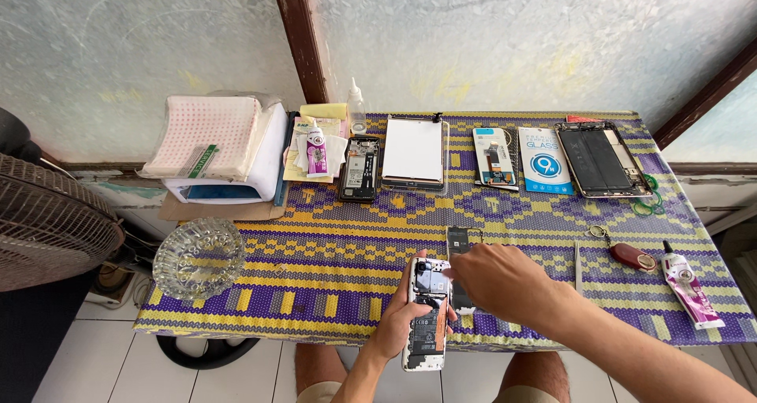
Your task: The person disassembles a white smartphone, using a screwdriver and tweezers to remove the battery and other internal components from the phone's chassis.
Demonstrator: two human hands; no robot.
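Over the purple-yellow mat point(331, 261), your left hand point(402, 320) gripped the opened phone point(427, 316); your right hand point(501, 281) pinched its top edge, just above that grip

Woven mat, glass and plastic on a workbench

The table mat point(331, 245) looks like woven plastic with a slight sheen; the ashtray point(199, 257) is clear cut glass; the opened phone point(427, 316) shows glossy metal and plastic parts; the wall point(142, 48) is matt, rough plaster; the glue tube point(690, 289) is glossy.
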